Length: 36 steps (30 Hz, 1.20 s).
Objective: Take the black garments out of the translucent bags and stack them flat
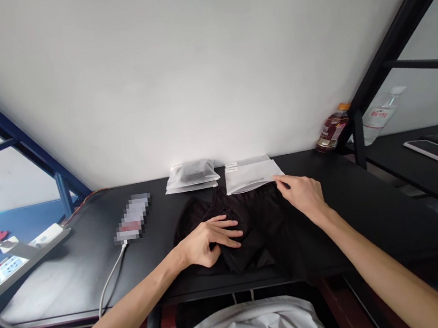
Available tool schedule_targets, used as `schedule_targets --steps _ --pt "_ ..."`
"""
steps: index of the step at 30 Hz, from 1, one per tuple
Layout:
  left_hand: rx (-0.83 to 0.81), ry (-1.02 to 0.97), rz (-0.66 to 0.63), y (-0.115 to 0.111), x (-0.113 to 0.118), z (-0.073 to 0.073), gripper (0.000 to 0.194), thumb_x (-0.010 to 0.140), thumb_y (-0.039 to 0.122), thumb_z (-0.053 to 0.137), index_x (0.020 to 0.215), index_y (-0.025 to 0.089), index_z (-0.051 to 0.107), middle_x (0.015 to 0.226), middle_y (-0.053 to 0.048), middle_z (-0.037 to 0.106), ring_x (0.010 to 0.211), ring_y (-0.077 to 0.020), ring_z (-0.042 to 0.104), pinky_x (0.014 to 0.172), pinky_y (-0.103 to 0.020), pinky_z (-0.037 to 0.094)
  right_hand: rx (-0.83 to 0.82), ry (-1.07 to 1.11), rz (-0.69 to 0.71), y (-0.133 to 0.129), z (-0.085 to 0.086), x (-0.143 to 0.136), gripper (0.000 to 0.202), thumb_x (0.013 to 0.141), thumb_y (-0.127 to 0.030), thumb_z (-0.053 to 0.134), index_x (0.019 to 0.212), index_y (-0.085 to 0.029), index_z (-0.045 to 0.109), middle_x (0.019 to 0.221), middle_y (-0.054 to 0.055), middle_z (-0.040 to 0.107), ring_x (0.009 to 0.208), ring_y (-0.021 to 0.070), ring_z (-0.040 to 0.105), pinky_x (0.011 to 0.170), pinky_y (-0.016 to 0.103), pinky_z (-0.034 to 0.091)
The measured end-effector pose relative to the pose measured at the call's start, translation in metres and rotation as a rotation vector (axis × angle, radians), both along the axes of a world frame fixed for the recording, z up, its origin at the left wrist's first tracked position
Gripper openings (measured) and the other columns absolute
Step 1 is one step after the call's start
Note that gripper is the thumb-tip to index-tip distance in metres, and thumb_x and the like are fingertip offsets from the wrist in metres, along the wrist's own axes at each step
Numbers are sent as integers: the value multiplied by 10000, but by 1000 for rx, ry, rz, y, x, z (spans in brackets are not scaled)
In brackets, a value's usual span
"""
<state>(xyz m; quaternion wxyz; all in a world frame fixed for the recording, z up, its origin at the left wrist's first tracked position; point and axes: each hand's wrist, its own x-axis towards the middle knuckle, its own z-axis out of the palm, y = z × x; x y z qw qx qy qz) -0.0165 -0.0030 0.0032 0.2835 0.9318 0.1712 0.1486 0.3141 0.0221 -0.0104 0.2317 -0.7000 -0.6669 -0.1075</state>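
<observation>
1. The black cloth (257, 234) lies crumpled on the dark surface (351, 201).
2. The left hand (210, 241) rests on this cloth, its fingers a little spread.
3. The right hand (305, 194) is at the near corner of the white bag (254, 174); whether its fingers pinch it, I cannot tell.

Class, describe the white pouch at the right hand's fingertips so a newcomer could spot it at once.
Start at the black table against the pale wall. Near its back edge, just beyond the black cloth, find the white pouch with the right hand at its near corner. It looks flatter and whiter than the bulging pack leftward.
</observation>
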Motion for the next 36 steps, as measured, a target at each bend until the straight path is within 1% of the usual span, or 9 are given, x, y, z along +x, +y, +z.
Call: schedule_targets --steps 3,6,9,11,13,17,20,29,36 --pt "-2 -24 1 0 0 0 694 565 68 446 1143 253 782 1365 -20 682 1407 -249 529 1235 -494 312 -101 -44 -5 5 -5 2 382 921 -266 519 1204 -290 774 1316 107 720 1001 337 745 775 429 598" --pt "-5 -13 7 0 1 1 702 562 67 449 1151 263 778 1381 -13 670 1412 -253 523 1237 -503 308 -64 -115 73 5 -11 0 462 935 -248 460 1324 -199 704 1483 154 589 1302 393 590 995 523 536" --pt "-5 -17 8 -1 2 1 703 560 70 450 1154 255 777 1386 -19 667 1409 -253 526 1239 -498 305 -44 -133 281 2 -13 -12 502 1009 -314 365 1417 -182 626 1503 130 575 1413 341 493 1145 518 422" --pt "-6 -35 8 -1 2 1 700 560 72 449 1152 247 778 1379 -23 673 1404 -251 532 1240 -488 306 -107 -139 413 -1 -12 -23 543 1044 -403 326 1482 -182 557 1520 119 559 1445 311 460 1182 497 383" --pt "-5 -43 12 -1 2 2 703 560 72 447 1155 251 776 1380 -19 673 1404 -247 532 1240 -485 309 -205 -151 457 -3 -11 -33 588 1052 -479 306 1530 -193 495 1560 117 512 1470 315 423 1188 511 367" --pt "7 -24 29 -2 2 3 706 567 67 453 1166 265 769 1398 -11 662 1408 -254 528 1239 -501 308 -380 -157 416 2 -6 -43 643 1050 -563 264 1577 -229 422 1619 111 424 1505 342 356 1198 548 325" --pt "23 1 39 -2 1 5 718 572 61 457 1187 274 759 1416 -6 651 1408 -263 526 1239 -512 311 -438 -142 365 13 -1 -42 667 1043 -602 244 1581 -247 415 1644 94 382 1519 356 319 1206 555 300" --pt "77 30 65 -3 1 13 798 558 53 461 1286 271 704 1455 -21 621 1424 -267 508 1231 -530 332 -370 -83 361 36 -4 -37 679 1043 -614 203 1551 -245 463 1622 112 423 1494 364 370 1189 591 309" --pt "153 188 83 -5 3 20 875 552 35 483 1374 285 648 1593 -22 461 1546 -334 286 1258 -632 178 -303 -53 392 31 -1 -36 627 1055 -562 262 1522 -219 500 1613 120 437 1518 359 322 1211 593 283"
